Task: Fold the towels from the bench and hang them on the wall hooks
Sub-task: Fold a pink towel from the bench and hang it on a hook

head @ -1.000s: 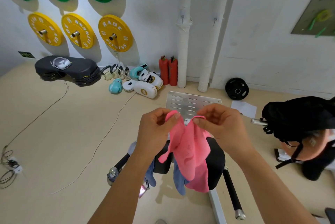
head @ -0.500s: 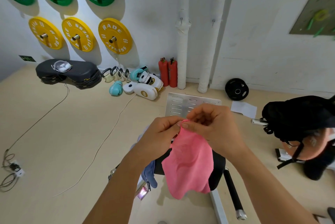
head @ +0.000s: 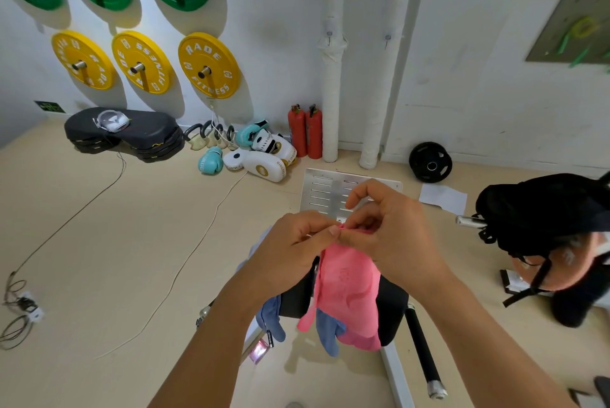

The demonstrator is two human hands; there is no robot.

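A pink towel (head: 350, 285) hangs in front of me, folded lengthwise, its top corners pinched together. My left hand (head: 290, 249) and my right hand (head: 386, 229) both pinch that top edge, fingertips touching. Below the towel stands the black padded bench (head: 392, 305). A blue towel (head: 270, 315) drapes over the bench's left side, partly hidden by my left forearm. Two small wall hooks (head: 329, 38) (head: 388, 39) sit high on the white pipes ahead.
Green and yellow weight plates (head: 208, 66) hang on the left wall. Boxing gloves and pads (head: 260, 156), two red extinguishers (head: 305, 130), a metal plate (head: 326, 191) and cables lie on the floor. A black bag (head: 541, 209) sits at right.
My hands have come together, bringing the pink towel's two top corners into one pinch. The towel now hangs narrower and folded.
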